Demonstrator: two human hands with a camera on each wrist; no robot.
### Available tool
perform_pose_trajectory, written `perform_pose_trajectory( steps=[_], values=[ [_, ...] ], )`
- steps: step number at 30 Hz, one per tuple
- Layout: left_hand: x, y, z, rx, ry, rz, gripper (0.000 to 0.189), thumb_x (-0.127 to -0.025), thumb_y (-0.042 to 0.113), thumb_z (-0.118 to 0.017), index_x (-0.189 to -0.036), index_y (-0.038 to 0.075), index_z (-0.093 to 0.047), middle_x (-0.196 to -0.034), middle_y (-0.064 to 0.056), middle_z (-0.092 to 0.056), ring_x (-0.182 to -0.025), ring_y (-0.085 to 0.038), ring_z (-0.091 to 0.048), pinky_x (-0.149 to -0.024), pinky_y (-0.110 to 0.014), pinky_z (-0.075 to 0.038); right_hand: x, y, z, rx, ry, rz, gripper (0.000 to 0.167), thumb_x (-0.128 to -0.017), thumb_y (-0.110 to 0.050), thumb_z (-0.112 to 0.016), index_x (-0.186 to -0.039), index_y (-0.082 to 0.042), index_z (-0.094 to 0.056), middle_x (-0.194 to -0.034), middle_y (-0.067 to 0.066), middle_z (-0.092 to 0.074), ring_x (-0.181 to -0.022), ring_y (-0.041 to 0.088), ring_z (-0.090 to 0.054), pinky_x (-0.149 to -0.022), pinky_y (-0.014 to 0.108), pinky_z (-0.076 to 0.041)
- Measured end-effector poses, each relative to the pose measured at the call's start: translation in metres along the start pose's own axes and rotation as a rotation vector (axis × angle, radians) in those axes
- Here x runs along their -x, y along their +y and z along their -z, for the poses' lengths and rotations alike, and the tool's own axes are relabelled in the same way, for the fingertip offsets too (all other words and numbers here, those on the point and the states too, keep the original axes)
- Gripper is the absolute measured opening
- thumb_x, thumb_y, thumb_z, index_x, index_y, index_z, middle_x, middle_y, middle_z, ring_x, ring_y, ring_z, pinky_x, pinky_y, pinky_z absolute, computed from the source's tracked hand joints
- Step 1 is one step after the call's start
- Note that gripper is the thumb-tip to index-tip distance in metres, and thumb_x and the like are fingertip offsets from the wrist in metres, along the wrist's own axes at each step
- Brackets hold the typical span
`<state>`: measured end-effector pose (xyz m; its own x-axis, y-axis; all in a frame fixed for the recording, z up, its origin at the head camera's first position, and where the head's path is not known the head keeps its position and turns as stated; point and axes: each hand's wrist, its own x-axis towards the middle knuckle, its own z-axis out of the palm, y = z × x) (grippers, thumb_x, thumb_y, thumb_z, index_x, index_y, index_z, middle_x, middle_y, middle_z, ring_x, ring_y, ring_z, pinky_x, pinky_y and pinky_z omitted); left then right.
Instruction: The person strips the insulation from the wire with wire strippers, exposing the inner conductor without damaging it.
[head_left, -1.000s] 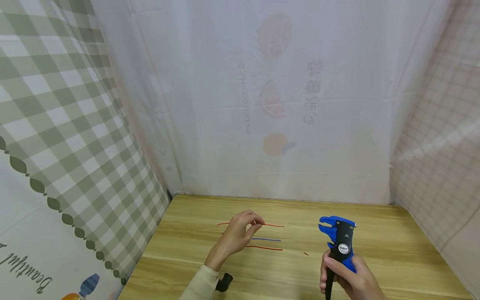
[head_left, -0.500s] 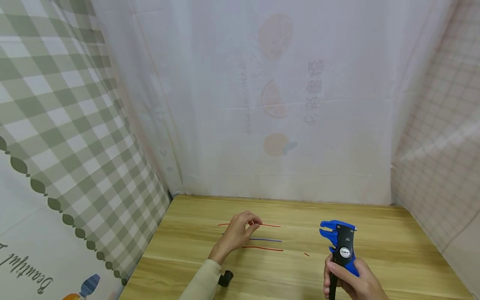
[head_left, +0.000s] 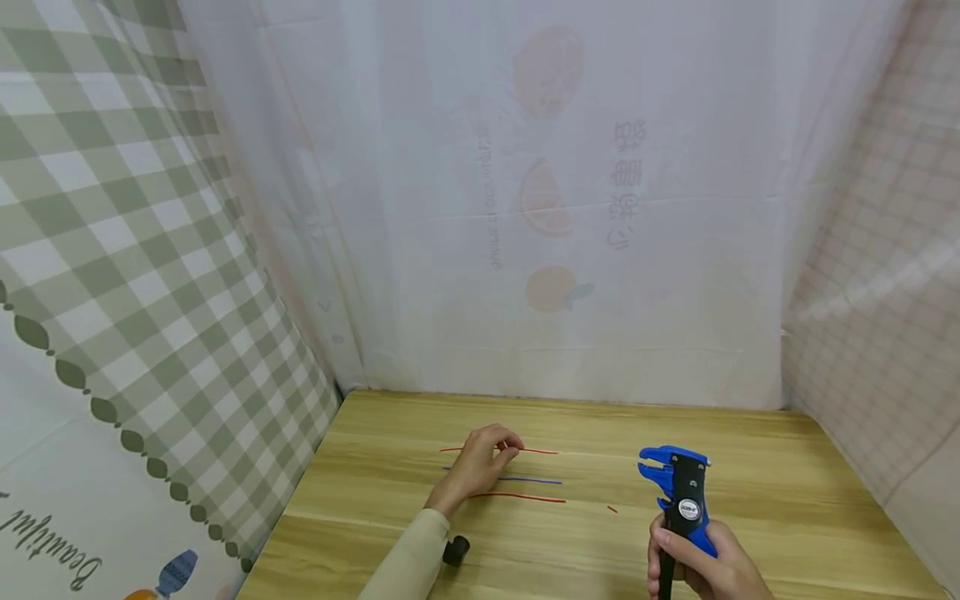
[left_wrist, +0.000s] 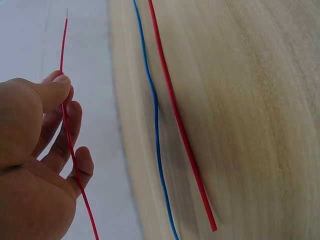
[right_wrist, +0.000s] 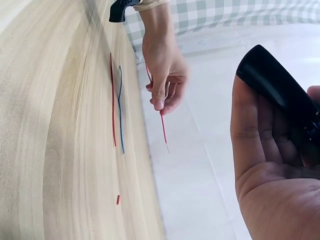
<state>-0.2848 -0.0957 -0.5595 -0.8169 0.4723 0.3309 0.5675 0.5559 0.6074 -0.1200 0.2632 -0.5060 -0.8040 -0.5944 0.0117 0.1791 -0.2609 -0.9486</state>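
Observation:
My left hand [head_left: 480,462] pinches a thin red wire [left_wrist: 63,47] between thumb and fingertips, above the table. A short length of bare metal shows at the wire's far end in the left wrist view. At the right, my right hand [head_left: 716,562] grips the handles of a blue and black wire stripper [head_left: 687,483], its head up and its mouth towards the left. The wire's bare end is apart from the stripper. A blue wire [left_wrist: 156,112] and another red wire [left_wrist: 182,130] lie side by side on the table, partly under my left forearm in the head view.
A small red piece of insulation [head_left: 612,508] lies on the wooden table [head_left: 570,550], right of the wires. A black wrist mount [head_left: 456,550] sits by the left sleeve. White sheeting [head_left: 435,333] stands behind the table, and checked cloth [head_left: 187,292] hangs at the left.
The wire stripper has dropped slightly. My left hand has shifted only a little, and the right end of its red wire now reaches less far right.

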Motion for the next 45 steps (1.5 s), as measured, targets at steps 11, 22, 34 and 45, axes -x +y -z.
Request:
perform_pose_trajectory(
  steps=[11, 22, 34, 45],
  values=[
    [-0.006, -0.003, -0.009, -0.002, -0.030, 0.055, 0.011, -0.107, 0.004, -0.075, -0.109, 0.011, -0.084, -0.106, -0.003, -0.081, -0.098, -0.012, -0.072, -0.087, -0.025, -0.057, 0.003, 0.004, 0.004, -0.015, 0.038, -0.039, 0.035, -0.124, -0.013, -0.030, -0.124, -0.014, -0.066, -0.105, 0.002, -0.078, -0.098, 0.019, -0.080, -0.097, 0.044, -0.069],
    [-0.010, -0.011, -0.023, -0.053, -0.011, 0.035, 0.010, -0.104, 0.004, -0.078, -0.104, 0.013, -0.084, -0.102, -0.002, -0.080, -0.091, -0.008, -0.067, -0.082, -0.030, -0.054, 0.003, 0.005, 0.005, -0.014, 0.063, -0.061, 0.034, -0.124, -0.014, -0.032, -0.123, -0.014, -0.066, -0.104, 0.002, -0.077, -0.097, 0.020, -0.080, -0.096, 0.045, -0.069],
    [-0.013, -0.008, -0.035, -0.063, -0.036, 0.148, 0.009, -0.104, 0.013, -0.081, -0.100, 0.020, -0.085, -0.098, 0.004, -0.078, -0.087, -0.006, -0.063, -0.087, -0.031, -0.036, 0.001, 0.006, 0.004, -0.043, 0.046, -0.062, 0.036, -0.124, -0.013, -0.032, -0.122, -0.015, -0.068, -0.105, 0.001, -0.078, -0.098, 0.020, -0.080, -0.097, 0.044, -0.069],
    [-0.014, -0.005, -0.040, -0.076, -0.037, 0.209, 0.011, -0.104, 0.012, -0.082, -0.097, 0.020, -0.085, -0.094, 0.004, -0.075, -0.086, -0.008, -0.060, -0.086, -0.035, -0.030, -0.002, 0.008, 0.003, -0.043, 0.049, -0.061, 0.037, -0.123, -0.013, -0.033, -0.121, -0.016, -0.069, -0.104, 0.001, -0.078, -0.097, 0.019, -0.079, -0.097, 0.044, -0.069]
  ],
)
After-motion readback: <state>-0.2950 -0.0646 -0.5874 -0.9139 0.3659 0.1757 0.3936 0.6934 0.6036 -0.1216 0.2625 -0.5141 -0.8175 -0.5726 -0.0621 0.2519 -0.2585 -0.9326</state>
